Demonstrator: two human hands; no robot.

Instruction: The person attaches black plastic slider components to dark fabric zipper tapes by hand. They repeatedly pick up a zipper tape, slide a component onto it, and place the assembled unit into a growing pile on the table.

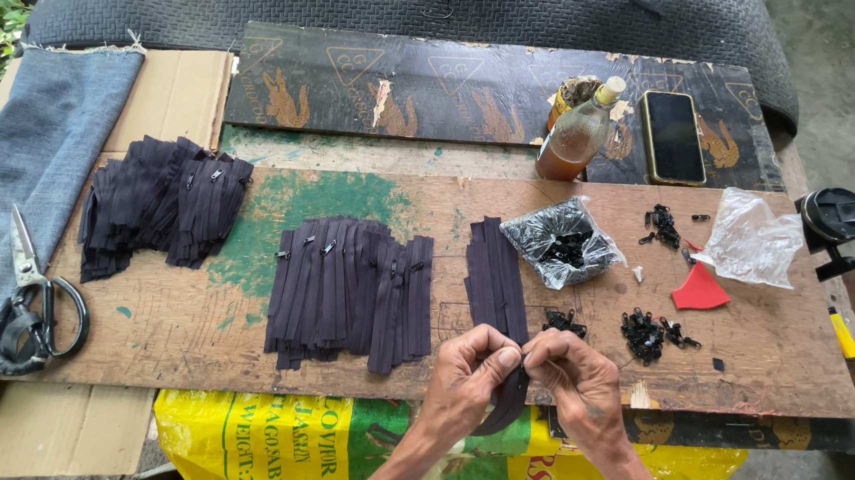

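Hands [526, 363] on near-vertical zipper strip [507, 405]

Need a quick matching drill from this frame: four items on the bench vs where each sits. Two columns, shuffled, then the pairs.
Things:
1. scissors
2. phone
3. bottle of amber liquid
4. red scrap

Places:
A. on the dark board at the back, right of the bottle
B. on the blue denim at the far left
C. on the wooden board, beside the clear plastic bag
D. at the back edge, left of the phone

Pairs: 1-B, 2-A, 3-D, 4-C
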